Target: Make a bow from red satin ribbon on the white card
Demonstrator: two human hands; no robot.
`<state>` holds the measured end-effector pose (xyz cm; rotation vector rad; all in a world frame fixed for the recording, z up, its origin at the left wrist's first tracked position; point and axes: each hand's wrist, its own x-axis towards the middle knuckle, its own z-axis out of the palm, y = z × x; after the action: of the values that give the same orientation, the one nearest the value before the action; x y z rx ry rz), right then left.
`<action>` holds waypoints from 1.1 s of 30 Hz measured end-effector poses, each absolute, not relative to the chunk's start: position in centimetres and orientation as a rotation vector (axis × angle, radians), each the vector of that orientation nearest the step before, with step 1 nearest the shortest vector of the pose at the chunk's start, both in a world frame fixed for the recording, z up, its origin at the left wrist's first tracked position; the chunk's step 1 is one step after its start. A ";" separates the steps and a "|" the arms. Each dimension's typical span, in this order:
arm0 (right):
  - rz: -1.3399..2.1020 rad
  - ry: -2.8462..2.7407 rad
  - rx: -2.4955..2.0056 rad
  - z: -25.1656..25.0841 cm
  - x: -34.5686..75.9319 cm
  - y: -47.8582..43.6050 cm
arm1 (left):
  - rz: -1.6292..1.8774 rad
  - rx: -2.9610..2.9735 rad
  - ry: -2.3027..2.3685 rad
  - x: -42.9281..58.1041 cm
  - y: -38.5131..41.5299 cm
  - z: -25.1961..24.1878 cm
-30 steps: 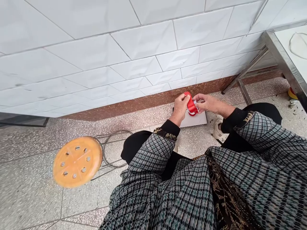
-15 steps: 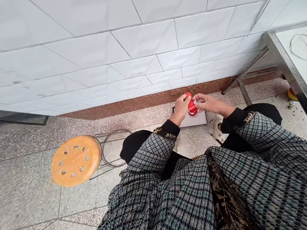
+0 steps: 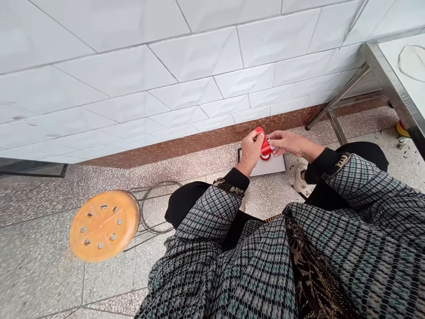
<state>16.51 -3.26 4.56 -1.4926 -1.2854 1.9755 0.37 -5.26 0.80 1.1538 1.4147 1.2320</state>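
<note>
A small glossy red item (image 3: pixel 266 145) with a rounded loop at its lower end is held up between my hands; its exact kind I cannot make out. My left hand (image 3: pixel 251 148) grips its left side, the thumb lying along the top. From the right, my right hand (image 3: pixel 287 144) pinches at a small whitish part on the item's right edge, which the fingers partly hide. Under both hands a flat white panel (image 3: pixel 268 167) with a dark edge lies on the floor, between my feet and the wall.
A round orange stool seat (image 3: pixel 104 226) with holes and thin metal legs is at my left. White wall tiles (image 3: pixel 199 53) rise in front. To the right stands a metal-framed table (image 3: pixel 388 84); a red and yellow object (image 3: pixel 402 130) is on the floor beneath it.
The red item has turned slightly in my fingers, and its lower loop hangs more clearly below. My right fingers have shifted a little along its right edge. The whole view has moved slightly.
</note>
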 end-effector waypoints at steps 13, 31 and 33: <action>1.700 -1.646 -1.366 4.4 16.7 -3.3 | 1.112 0.599 1.232 0.2 -5.2 0.8; 1.965 -1.205 -1.562 4.8 16.5 -3.2 | 1.253 1.209 1.394 0.4 -5.4 0.9; 1.926 -1.269 -1.540 4.7 16.5 -3.2 | 1.273 1.104 1.346 0.5 -5.4 0.6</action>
<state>16.49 -3.24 4.68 -1.5402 -1.2689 1.9263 0.51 -5.35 0.59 1.1039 1.3460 1.2729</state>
